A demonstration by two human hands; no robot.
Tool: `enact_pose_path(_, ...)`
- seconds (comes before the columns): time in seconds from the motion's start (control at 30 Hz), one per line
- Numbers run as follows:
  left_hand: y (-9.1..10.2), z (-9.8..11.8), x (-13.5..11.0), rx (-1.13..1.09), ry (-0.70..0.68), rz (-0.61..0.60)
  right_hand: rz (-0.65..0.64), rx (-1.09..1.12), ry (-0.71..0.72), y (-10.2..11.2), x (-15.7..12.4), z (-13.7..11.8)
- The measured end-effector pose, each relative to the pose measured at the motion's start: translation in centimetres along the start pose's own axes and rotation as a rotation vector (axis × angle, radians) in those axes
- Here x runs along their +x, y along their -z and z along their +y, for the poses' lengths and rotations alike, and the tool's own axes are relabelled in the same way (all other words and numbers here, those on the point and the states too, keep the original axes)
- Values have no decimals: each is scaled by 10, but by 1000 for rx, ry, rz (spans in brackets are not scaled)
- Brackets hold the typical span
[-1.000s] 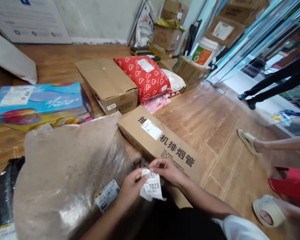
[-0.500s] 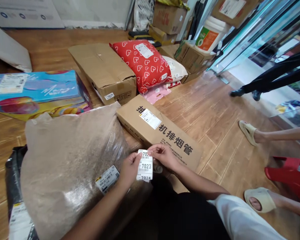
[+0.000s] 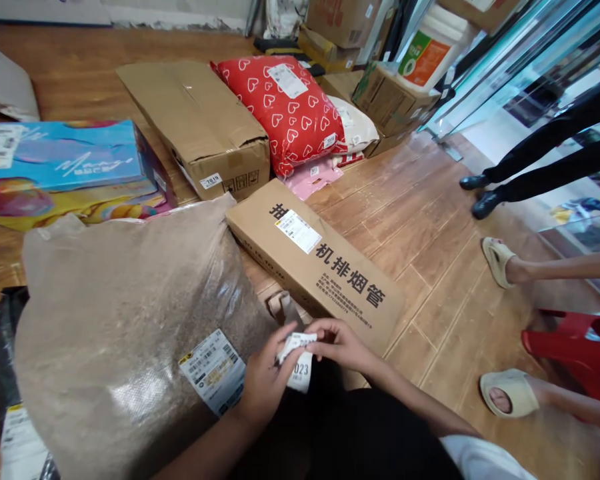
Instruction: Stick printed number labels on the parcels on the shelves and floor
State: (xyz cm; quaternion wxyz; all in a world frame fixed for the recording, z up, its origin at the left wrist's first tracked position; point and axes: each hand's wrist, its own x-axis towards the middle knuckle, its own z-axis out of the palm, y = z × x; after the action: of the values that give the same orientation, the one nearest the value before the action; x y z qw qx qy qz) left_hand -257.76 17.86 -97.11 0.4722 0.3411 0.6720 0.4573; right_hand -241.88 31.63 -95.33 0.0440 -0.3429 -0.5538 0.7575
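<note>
I'm pinching the label strip (image 3: 301, 380), left hand (image 3: 266, 377) and right hand (image 3: 341, 345) both clamping, judging it light, floppy, best edge-held.

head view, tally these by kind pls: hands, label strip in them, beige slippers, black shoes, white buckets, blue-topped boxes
Hands: 2
Held label strip: 1
Beige slippers: 2
Black shoes: 2
White bucket: 1
Blue-topped box: 1
Total: 9

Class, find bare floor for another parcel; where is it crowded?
Bare floor lies between the long printed carton and the sandals, and between the blue box and the wall. Crowded: where red bag, pink packet and large carton cluster.
</note>
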Motion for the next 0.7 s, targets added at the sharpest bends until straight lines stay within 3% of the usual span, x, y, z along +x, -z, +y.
enact_pose_path(0.1, 5, -8, 3, 6, 144, 86, 129, -20, 31, -24, 22, 15)
enact_pose_path(0.23, 14, -26, -14, -76, 322, 219, -29, -160, 96, -51, 47, 24)
enact_pose_path(0.3, 20, -33, -31, -135, 376, 185, -53, -248, 196, -50, 55, 19)
enact_pose_path(0.37, 29, -39, -49, -64, 357, 20, 166, -274, 294, -25, 50, 5)
enact_pose_path(0.43, 42, -43, -66, 106, 251, -197, 582, -208, 329, 21, 24, -10)
enact_pose_path(0.47, 49, -44, -73, 182, 163, -305, 724, -164, 324, 48, 3, -15)
enact_pose_path(0.53, 62, -44, -82, 247, -21, -506, 764, -166, 211, 96, -47, -12)
enact_pose_path(0.6, 75, -43, -88, 209, -115, -660, 828, -354, 64, 126, -91, 9)
enact_pose_path(0.7, 89, -43, -95, 67, 16, -817, 845, -546, -4, 136, -115, 57)
